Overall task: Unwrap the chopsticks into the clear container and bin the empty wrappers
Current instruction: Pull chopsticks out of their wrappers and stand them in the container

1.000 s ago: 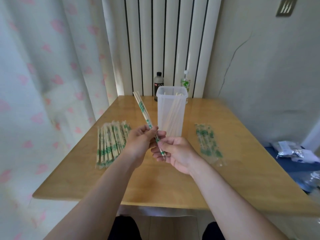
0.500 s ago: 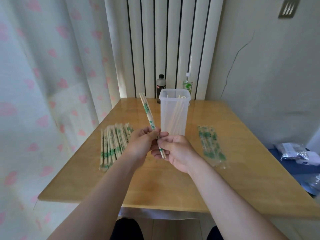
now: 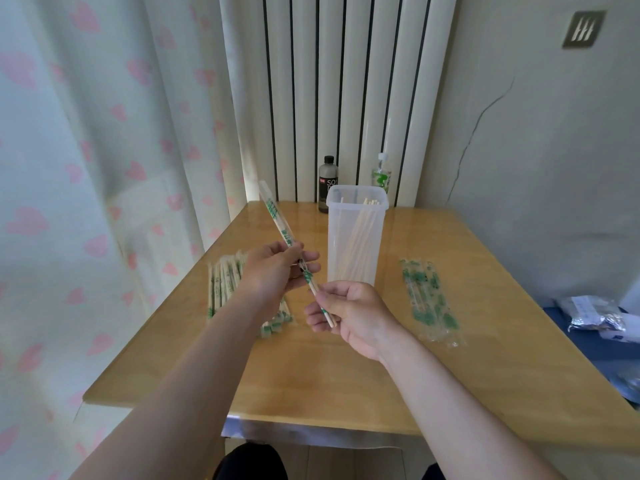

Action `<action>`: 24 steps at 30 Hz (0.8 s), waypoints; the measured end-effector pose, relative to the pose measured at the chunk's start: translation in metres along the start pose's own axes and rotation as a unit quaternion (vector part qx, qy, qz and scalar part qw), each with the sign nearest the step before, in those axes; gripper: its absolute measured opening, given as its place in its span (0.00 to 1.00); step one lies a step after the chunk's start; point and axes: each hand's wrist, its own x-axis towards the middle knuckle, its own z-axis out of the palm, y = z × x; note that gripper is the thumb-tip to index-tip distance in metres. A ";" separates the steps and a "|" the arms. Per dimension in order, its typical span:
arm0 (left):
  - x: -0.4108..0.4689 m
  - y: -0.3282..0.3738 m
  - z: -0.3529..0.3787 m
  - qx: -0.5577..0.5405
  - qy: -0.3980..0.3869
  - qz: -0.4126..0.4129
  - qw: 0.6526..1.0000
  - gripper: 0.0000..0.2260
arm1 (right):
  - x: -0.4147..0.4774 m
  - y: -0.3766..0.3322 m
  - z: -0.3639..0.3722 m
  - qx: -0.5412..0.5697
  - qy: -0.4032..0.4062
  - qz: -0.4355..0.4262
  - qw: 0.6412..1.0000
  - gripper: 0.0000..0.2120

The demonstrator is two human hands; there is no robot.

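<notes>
A single wide-angle camera at head height looks forward and down along the worktop [image 3: 329, 386], close above it, facing the radiator [image 3: 346, 98] beyond.

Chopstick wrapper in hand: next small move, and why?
Probably the right hand pulls the chopsticks out toward the body: only their bare lower end shows below the wrapper, which the left hand grips. The rest of the pair is sheathed.

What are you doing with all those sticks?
A person is unwrapping chopsticks. The left hand grips the wrapper while the right hand pinches the bare chopstick ends sticking out of it. Some unwrapped chopsticks already stand in the clear container; wrapped ones wait left on the table, empty wrappers lie right.
</notes>
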 end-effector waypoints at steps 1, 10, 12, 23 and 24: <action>-0.001 -0.002 0.001 0.004 -0.005 -0.001 1.000 0.05 | 0.001 -0.001 0.001 -0.002 0.001 -0.003 1.000 0.04; -0.001 -0.008 0.001 0.014 -0.019 -0.003 1.000 0.05 | 0.003 -0.003 0.008 0.004 0.026 -0.022 0.999 0.02; -0.002 -0.009 0.000 0.028 -0.031 -0.013 0.999 0.08 | 0.003 -0.004 0.008 0.015 0.032 -0.031 0.999 0.03; 0.001 -0.009 -0.005 0.009 0.048 0.019 0.999 0.04 | -0.004 0.007 -0.015 0.012 0.020 0.013 1.000 0.06; 0.001 -0.010 -0.004 0.007 0.053 0.020 0.998 0.05 | -0.004 0.007 -0.018 0.012 0.022 0.009 1.000 0.06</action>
